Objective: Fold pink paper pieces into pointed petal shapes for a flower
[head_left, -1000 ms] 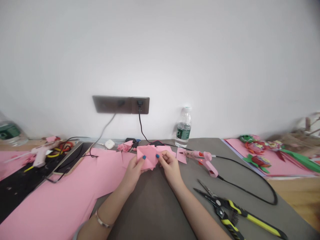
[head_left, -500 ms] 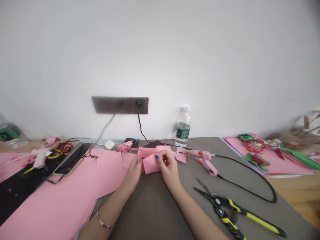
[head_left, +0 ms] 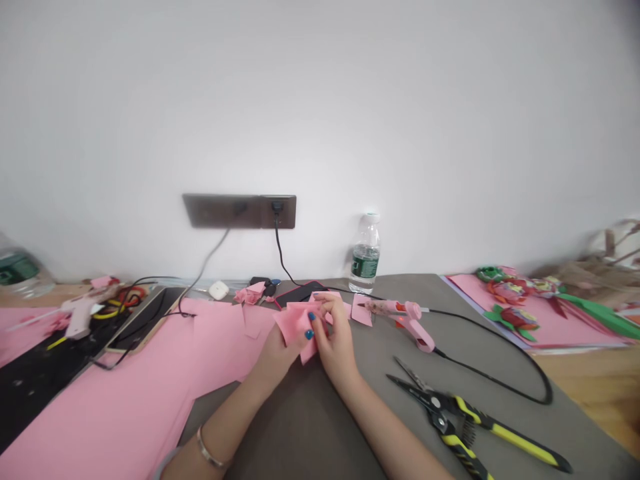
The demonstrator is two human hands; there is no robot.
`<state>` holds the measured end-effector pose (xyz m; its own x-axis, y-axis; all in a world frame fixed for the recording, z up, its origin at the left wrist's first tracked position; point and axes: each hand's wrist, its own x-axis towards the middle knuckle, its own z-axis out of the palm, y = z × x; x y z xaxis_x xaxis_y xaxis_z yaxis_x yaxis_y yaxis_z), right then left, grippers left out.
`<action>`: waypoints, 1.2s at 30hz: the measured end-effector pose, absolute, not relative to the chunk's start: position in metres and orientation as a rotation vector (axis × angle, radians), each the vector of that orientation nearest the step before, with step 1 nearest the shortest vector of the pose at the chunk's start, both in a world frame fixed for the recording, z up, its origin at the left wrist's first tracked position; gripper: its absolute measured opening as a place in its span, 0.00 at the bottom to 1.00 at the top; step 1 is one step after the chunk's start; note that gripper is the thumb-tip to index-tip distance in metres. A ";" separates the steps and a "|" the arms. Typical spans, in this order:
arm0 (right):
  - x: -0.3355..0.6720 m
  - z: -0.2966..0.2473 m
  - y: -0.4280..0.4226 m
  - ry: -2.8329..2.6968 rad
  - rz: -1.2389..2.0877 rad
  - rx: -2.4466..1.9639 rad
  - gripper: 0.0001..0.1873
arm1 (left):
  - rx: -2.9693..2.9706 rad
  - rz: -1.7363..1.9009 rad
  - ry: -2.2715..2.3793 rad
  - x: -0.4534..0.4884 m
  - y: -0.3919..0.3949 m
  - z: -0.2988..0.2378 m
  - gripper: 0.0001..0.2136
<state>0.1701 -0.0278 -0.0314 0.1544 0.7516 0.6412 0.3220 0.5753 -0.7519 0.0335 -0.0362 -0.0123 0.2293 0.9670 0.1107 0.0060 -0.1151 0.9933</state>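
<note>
Folded paper (head_left: pixel 294 323) held up over bench (head_left: pixel 305 423), approx. centre, btwn both hands. Pinched by L hand (head_left: pixel 278 351) w/ thumb on near face; other L fingers hidden behind paper, pose can't be told. Pinched at R side by R hand (head_left: pixel 337 337) too, R thumbnail just above L one. Pink sheets (head_left: pixel 125 393) spread L of hands, phone (head_left: pixel 145 320) laid alongside. Glue gun (head_left: pixel 413 320) laid R, nozzle aimed at small square (head_left: pixel 361 315). Pliers (head_left: pixel 437 417) set down nearer, jaws apart. Bottle (head_left: pixel 365 263) stood upright by wall (head_left: pixel 450 167). Flowers (head_left: pixel 515 319) placed far R on pink stack (head_left: pixel 565 331).
</note>
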 end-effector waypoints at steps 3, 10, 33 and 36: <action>0.169 -0.030 -0.028 -1.478 0.421 -0.947 0.07 | 1.439 1.106 1.068 0.033 -0.036 -0.015 0.17; 0.172 -0.037 -0.025 -1.417 0.503 -0.958 0.02 | 1.449 1.179 1.141 0.029 -0.027 -0.028 0.17; 0.174 -0.032 -0.026 -1.516 0.422 -0.886 0.10 | 1.076 1.058 0.955 0.031 -0.028 -0.017 0.11; 0.171 -0.032 -0.029 -1.589 0.527 -0.834 0.13 | 0.918 0.993 0.899 0.034 -0.033 -0.012 0.14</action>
<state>0.1711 -0.0292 -0.0323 -0.0380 0.7598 0.6490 0.2216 0.6397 -0.7360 0.0338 -0.0325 -0.0118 0.2832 0.9403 -0.1889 -0.2811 0.2697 0.9210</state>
